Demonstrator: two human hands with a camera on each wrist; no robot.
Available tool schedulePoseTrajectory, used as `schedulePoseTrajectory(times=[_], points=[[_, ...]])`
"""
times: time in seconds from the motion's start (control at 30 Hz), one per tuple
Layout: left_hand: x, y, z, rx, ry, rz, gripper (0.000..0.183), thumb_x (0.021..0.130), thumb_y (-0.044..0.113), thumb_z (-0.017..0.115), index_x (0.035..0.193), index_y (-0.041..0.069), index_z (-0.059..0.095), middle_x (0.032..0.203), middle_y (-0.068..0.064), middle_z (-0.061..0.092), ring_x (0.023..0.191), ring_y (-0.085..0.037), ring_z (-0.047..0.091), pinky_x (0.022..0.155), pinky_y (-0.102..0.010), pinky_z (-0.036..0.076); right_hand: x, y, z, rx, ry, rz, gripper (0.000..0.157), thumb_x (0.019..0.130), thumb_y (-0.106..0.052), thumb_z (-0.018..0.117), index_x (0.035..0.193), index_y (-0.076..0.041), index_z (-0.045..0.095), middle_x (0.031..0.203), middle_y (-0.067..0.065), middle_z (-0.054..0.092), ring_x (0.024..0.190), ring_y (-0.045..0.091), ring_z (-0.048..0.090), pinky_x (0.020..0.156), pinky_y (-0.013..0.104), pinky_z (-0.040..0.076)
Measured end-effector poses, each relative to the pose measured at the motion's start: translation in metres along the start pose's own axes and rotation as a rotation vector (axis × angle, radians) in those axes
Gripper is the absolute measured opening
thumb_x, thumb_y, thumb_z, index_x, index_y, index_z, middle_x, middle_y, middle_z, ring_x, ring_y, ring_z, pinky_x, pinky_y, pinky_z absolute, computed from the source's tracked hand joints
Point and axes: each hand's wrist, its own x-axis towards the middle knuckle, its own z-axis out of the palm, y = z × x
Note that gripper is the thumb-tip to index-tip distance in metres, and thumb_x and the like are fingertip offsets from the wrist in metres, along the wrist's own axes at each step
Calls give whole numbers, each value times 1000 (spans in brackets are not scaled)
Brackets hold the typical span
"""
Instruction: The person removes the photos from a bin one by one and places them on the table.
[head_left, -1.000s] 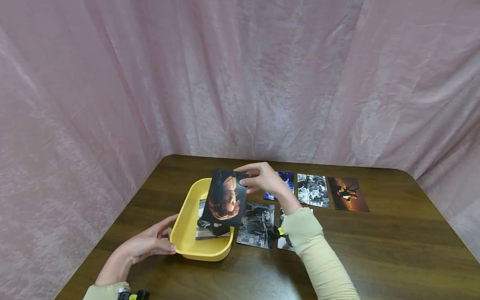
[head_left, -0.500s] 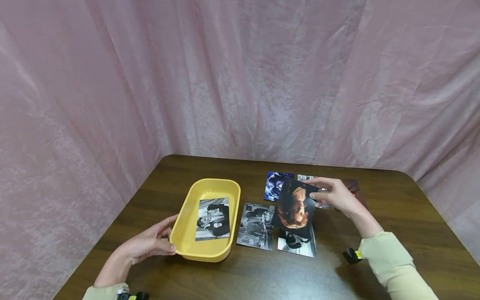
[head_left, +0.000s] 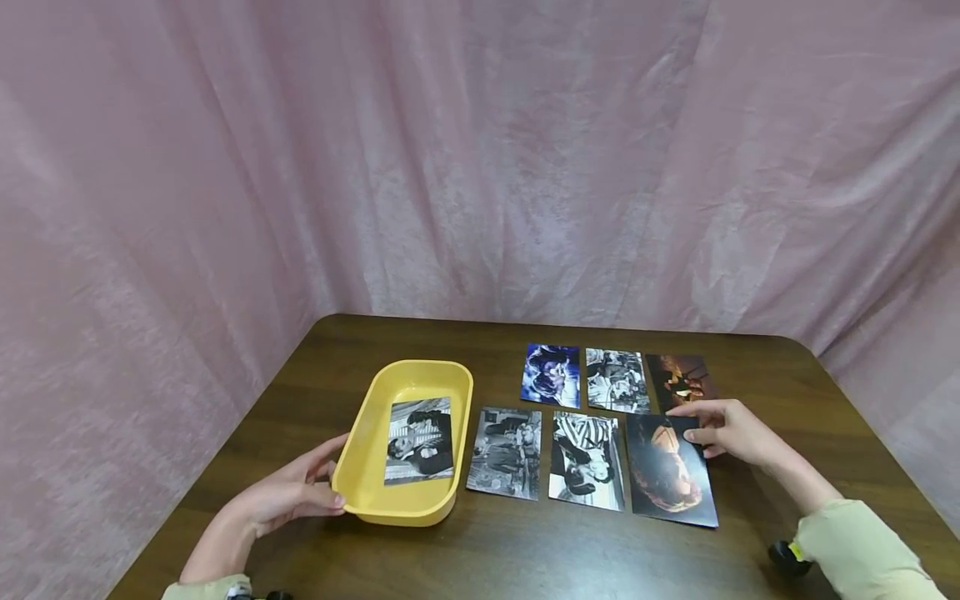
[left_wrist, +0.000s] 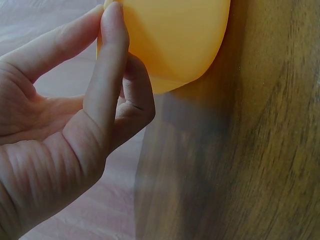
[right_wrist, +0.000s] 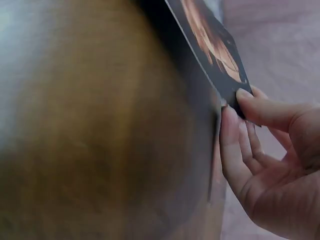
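My right hand [head_left: 735, 431] pinches the far right corner of a dark photo print [head_left: 671, 471] of a face with reddish hair. In the right wrist view the thumb lies on top of the print [right_wrist: 212, 42] and the fingers are beneath it. At the left, my left hand [head_left: 288, 492] pinches the rim of a yellow plastic tub [head_left: 352, 467] at its near left side. The left wrist view shows thumb and fingertips meeting at the tub's edge [left_wrist: 175, 45]. A black-and-white photo [head_left: 420, 442] lies inside the tub.
Right of the tub lie two black-and-white photos [head_left: 505, 452] [head_left: 587, 460] in the near row. Behind them are a blue photo [head_left: 551, 375], another black-and-white one [head_left: 617, 381] and a dark orange one [head_left: 681, 379]. A pink curtain [head_left: 480, 167] hangs behind the wooden table [head_left: 525, 550].
My right hand has carried the dark photo from over the tub rightward and down, to the right end of the near row. My left hand stays at the tub's rim.
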Motion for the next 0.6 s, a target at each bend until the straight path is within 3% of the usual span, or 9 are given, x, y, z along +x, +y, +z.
schedulePoseTrajectory(times=[0.13,0.33,0.6], points=[[0,-2,-1,-2,-6,8,100,88,3,64,156,1,-10,115,-12,52,100,-20,68,88,-31,59,3,4,11,-115,50,-13,38,88,-3,68,126,3,64,73,6,52,63,8,56,56,27,56],[0,-2,0,-12,-9,6,99,89,2,63,156,1,-11,115,-11,53,98,-19,69,86,-30,59,4,4,21,-283,154,-1,34,83,-5,72,117,-5,71,66,0,49,55,9,41,50,24,35],[0,-1,-1,-8,-7,4,99,89,2,63,156,1,-10,115,-12,53,99,-19,69,86,-30,59,4,6,27,-278,180,54,34,82,-6,72,116,-3,71,70,1,49,61,12,40,54,25,31]])
